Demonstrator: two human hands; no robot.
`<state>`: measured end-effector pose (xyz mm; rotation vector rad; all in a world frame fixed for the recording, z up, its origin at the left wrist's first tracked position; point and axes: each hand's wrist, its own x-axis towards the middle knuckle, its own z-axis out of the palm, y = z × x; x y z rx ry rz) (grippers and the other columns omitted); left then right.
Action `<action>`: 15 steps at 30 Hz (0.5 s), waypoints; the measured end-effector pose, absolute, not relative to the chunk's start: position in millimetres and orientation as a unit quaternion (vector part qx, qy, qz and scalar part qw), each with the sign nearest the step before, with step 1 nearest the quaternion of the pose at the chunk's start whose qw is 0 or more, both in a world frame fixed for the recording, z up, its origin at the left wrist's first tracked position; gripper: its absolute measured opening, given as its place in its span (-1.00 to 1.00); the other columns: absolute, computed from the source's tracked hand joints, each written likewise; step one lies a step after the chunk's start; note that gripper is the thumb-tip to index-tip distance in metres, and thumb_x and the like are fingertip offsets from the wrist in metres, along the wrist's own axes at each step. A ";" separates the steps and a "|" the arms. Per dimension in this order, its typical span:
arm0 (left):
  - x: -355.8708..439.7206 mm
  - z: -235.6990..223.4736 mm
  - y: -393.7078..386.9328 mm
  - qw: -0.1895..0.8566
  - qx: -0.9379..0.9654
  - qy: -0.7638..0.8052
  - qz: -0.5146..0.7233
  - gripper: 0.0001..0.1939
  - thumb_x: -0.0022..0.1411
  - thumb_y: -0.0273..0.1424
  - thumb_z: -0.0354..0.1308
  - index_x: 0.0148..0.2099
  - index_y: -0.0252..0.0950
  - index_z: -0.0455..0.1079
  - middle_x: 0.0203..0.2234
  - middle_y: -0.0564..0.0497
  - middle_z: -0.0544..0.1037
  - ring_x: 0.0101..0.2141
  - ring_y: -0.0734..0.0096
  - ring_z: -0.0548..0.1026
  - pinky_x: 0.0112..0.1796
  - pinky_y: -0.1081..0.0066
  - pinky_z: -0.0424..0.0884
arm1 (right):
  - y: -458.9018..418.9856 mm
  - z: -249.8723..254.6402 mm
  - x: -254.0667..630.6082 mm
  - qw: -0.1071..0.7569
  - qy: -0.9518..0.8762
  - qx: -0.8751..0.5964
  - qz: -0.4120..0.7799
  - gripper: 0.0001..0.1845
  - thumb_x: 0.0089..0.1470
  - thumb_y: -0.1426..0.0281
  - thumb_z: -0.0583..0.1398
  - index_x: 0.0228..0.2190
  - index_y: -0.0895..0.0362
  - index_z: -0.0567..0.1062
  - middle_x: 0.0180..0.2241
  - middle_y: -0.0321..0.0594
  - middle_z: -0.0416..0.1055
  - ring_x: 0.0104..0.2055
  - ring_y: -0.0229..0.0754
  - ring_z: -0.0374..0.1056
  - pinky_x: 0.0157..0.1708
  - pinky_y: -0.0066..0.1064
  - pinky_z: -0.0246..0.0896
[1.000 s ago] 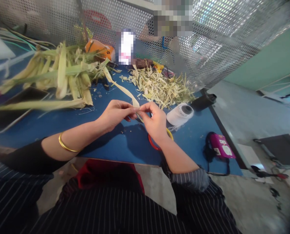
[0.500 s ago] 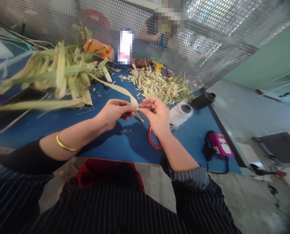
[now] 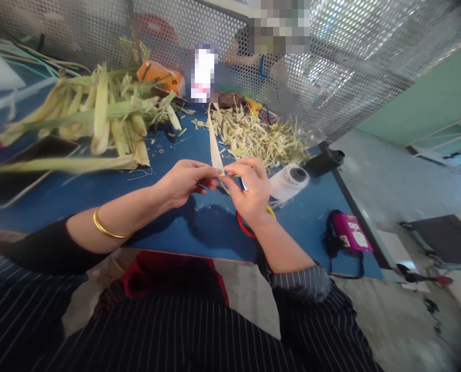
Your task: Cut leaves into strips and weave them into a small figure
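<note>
A pale corn husk strip (image 3: 215, 147) rises from between my fingertips and narrows to a curled tip near the scrap pile. My left hand (image 3: 191, 181) is closed, pinching its lower end between thumb and fingers. Right against it, my right hand (image 3: 250, 186) is also closed, thumb and forefinger pinching the same end; a thin twisted bit hangs below. Under my right hand lie scissors with a red and yellow handle (image 3: 244, 226), mostly hidden by the hand. A spool of white thread (image 3: 287, 183) stands just right of it.
Whole corn husks (image 3: 102, 113) are heaped at left over a dark tablet-like panel (image 3: 60, 150). Husk scraps (image 3: 254, 134) are piled at the back. A black roll (image 3: 325, 163) and a purple box (image 3: 352, 232) sit at right. Beyond a perforated metal screen (image 3: 211, 26) is another person.
The husk strip has swung from pointing back left to standing nearly straight away from me. My right hand's fingers have curled more, and more of the scissors shows beneath it.
</note>
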<state>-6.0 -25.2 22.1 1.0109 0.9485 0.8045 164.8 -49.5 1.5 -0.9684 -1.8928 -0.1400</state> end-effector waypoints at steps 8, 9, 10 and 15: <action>-5.0 18.1 -23.2 0.700 0.450 0.418 0.364 -0.80 0.02 -0.33 0.30 -0.52 -0.36 0.46 -0.62 0.05 0.47 -0.60 0.63 0.37 -0.60 0.59 0.19 | -49.5 1.9 165.1 0.483 -0.782 -0.386 -0.082 -0.92 0.10 0.44 0.23 -0.33 0.02 0.49 -0.34 -0.28 0.40 -0.26 -0.24 0.36 -0.20 -0.26 0.25; -4.9 18.8 -23.4 0.698 0.452 0.420 0.364 -0.79 0.02 -0.32 0.30 -0.52 -0.36 0.46 -0.62 0.04 0.47 -0.60 0.63 0.36 -0.60 0.59 0.19 | -49.3 2.2 165.2 0.485 -0.781 -0.387 -0.079 -0.93 0.10 0.44 0.22 -0.34 0.03 0.49 -0.35 -0.29 0.40 -0.27 -0.24 0.36 -0.20 -0.26 0.25; -4.9 19.5 -23.7 0.696 0.453 0.422 0.363 -0.79 0.02 -0.32 0.30 -0.53 -0.36 0.46 -0.62 0.04 0.48 -0.60 0.63 0.36 -0.60 0.58 0.19 | -49.1 2.7 165.4 0.484 -0.781 -0.387 -0.080 -0.94 0.10 0.44 0.22 -0.35 0.03 0.48 -0.35 -0.29 0.41 -0.27 -0.24 0.36 -0.19 -0.26 0.25; -5.4 21.9 -26.1 0.683 0.474 0.418 0.366 -0.80 0.03 -0.32 0.30 -0.50 -0.36 0.49 -0.62 0.02 0.50 -0.59 0.60 0.40 -0.59 0.57 0.22 | -48.4 4.2 166.5 0.458 -0.788 -0.400 -0.093 -0.98 0.12 0.43 0.21 -0.36 0.06 0.46 -0.34 -0.27 0.43 -0.23 -0.22 0.37 -0.14 -0.25 0.20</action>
